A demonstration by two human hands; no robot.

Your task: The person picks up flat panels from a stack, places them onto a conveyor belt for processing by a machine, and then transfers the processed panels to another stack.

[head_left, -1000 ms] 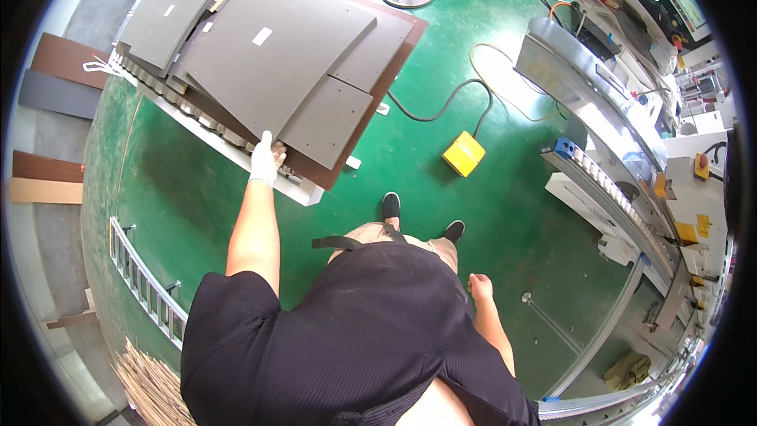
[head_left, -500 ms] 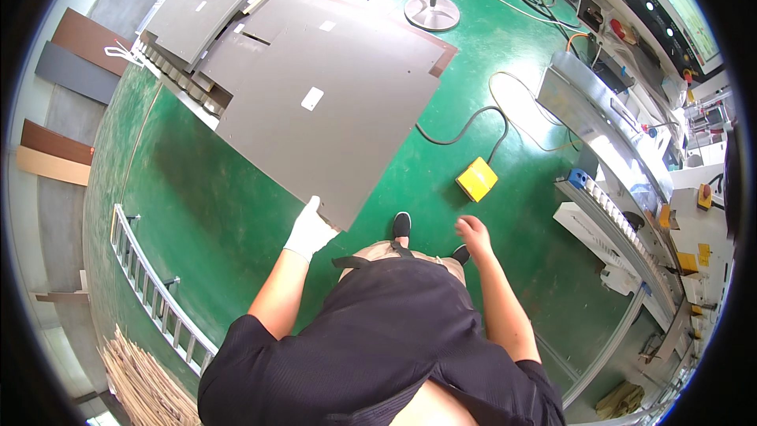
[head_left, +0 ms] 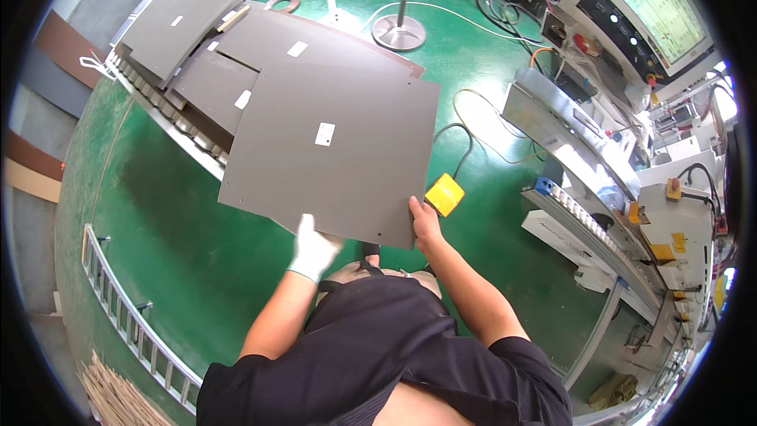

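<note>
A large flat grey-brown panel (head_left: 347, 102) with a white label and small holes near its edges is between my hands. My left hand (head_left: 315, 252), in a white glove, grips its near edge, thumb on top and fingers hidden beneath. The bare right hand (head_left: 425, 223) is closed on the panel's right edge near the near corner, thumb on the upper face. At its far left the panel overlaps other grey-brown panels (head_left: 209, 83) that lie on a roller conveyor (head_left: 169, 114).
A yellow foot pedal (head_left: 445, 194) with a black cable lies on the green floor right of the panel. Further right stands a machine with a screen (head_left: 661, 12) and a roller rail (head_left: 591, 225). A round-based metal stand (head_left: 399, 33) is ahead; a ladder-like rail (head_left: 142, 323) is at left.
The panel has turned and shifted away from the stack toward the right. My right hand, free before, now grips its right edge. The left hand keeps hold of the near edge.
</note>
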